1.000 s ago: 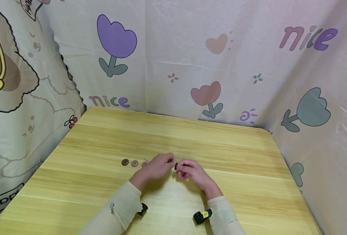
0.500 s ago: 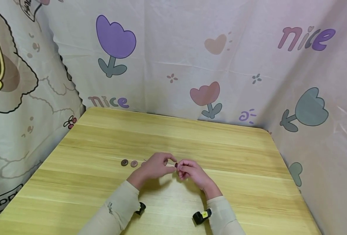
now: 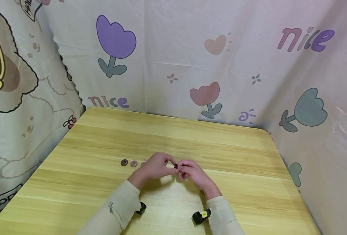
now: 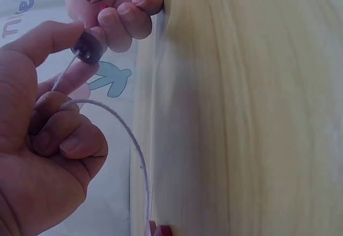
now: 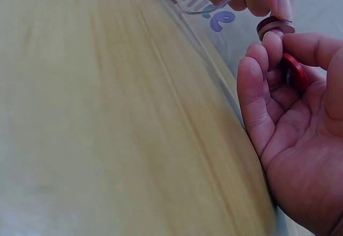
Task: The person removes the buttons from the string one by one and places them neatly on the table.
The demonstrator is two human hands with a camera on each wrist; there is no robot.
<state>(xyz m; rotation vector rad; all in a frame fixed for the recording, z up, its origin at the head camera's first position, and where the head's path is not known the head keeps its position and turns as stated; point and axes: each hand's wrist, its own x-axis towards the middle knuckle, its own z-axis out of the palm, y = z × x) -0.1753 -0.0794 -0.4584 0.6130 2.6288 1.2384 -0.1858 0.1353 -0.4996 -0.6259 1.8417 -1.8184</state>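
Observation:
Between the two hands is a dark button (image 3: 176, 166), and in the left wrist view a pale cord (image 4: 126, 125) comes out of a hole in this button (image 4: 89, 47). My left hand (image 3: 156, 165) pinches the button between thumb and index finger, its other fingers curled round the cord. My right hand (image 3: 193, 172) holds the same button from the other side with its fingertips. In the right wrist view, a red button (image 5: 294, 72) lies inside the curled fingers of the right hand (image 5: 300, 123). The cord (image 5: 214, 6) trails from the left hand.
A dark brown button (image 3: 124, 162) and a lighter one (image 3: 134, 164) lie on the wooden table (image 3: 220, 147) left of the hands; another is partly covered by the left hand. Patterned cloth (image 3: 167, 42) hangs behind the table.
My left hand's fingers have reached right, spread, and then closed on the button at the right fingertips. The right hand has hardly moved.

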